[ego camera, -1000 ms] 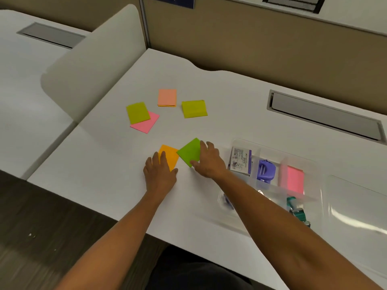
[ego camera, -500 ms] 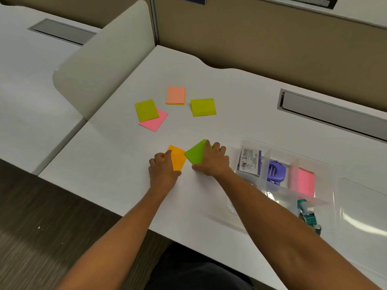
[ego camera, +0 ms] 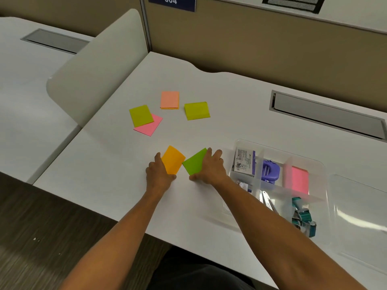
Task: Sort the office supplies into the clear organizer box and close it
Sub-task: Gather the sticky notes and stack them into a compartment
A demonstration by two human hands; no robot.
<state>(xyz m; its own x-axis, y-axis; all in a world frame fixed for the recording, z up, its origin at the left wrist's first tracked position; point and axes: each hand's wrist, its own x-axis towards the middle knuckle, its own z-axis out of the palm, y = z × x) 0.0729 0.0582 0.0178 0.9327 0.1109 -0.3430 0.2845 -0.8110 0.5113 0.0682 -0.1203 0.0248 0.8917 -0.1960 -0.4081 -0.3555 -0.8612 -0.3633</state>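
Note:
My left hand (ego camera: 159,171) grips an orange sticky-note pad (ego camera: 173,159) by its near left edge, lifting it off the white desk. Beside it my right hand (ego camera: 210,168) pinches a green pad (ego camera: 194,162), which is tilted up. Further back lie a yellow-green pad (ego camera: 141,115) overlapping a pink pad (ego camera: 151,127), a peach pad (ego camera: 169,99) and another yellow-green pad (ego camera: 196,110). The clear organizer box (ego camera: 322,170) sits to the right, holding a leaflet (ego camera: 244,162), a purple item (ego camera: 270,171), a pink pad (ego camera: 297,180) and teal clips (ego camera: 303,218).
The box's clear lid (ego camera: 360,216) lies open flat at the far right. A white curved divider (ego camera: 94,68) stands at the desk's left. A grey cable slot (ego camera: 326,116) is set in the desk behind the box. The desk's front edge is close to my arms.
Both hands have closed on their pads and raised them: the orange pad now stands up from under my left hand, the green one tilted in my right. The camera moved closer.

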